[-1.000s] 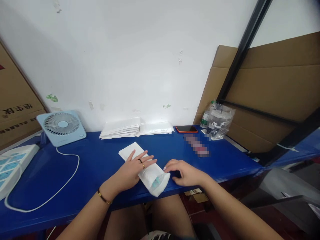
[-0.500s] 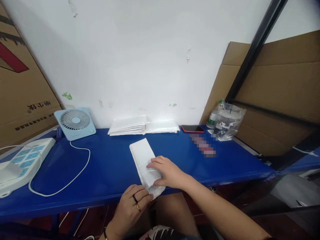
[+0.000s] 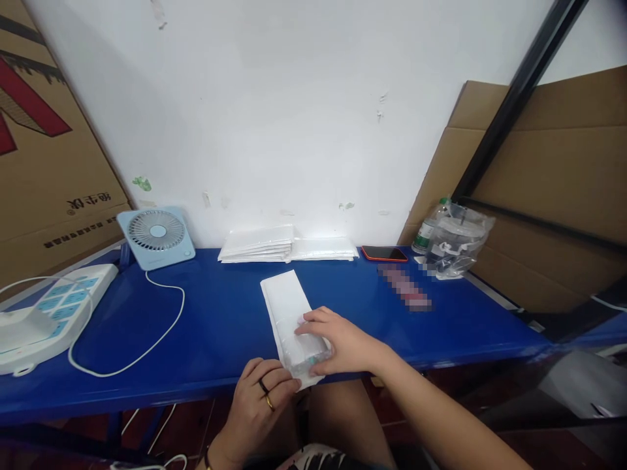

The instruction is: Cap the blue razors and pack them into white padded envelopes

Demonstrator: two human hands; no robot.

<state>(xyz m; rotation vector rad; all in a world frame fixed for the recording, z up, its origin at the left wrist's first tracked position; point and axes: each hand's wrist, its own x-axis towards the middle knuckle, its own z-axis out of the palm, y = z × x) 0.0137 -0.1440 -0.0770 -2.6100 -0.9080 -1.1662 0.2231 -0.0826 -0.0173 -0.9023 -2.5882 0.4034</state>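
A long white padded envelope (image 3: 285,295) lies slanted on the blue table, its near end reaching the front edge. My left hand (image 3: 267,391), wearing two rings, pinches the near left corner of the envelope. Over its near half is my right hand (image 3: 337,339), fingers curled around a clear plastic packet (image 3: 306,352). The packet has a small greenish spot on it. Whether it lies partly inside the envelope's mouth I cannot tell.
Stacked white envelopes (image 3: 257,245) lie against the wall, with more (image 3: 324,249) beside them. A blue fan (image 3: 157,236), a power strip (image 3: 73,300) and a loose cable are on the left. At right are a phone (image 3: 385,254), a bottle (image 3: 425,235) and a clear bag (image 3: 458,241).
My right hand has drawn the clear packet slightly toward the envelope's near end. My left hand keeps its pinch at the corner. The whole view has shifted a little.
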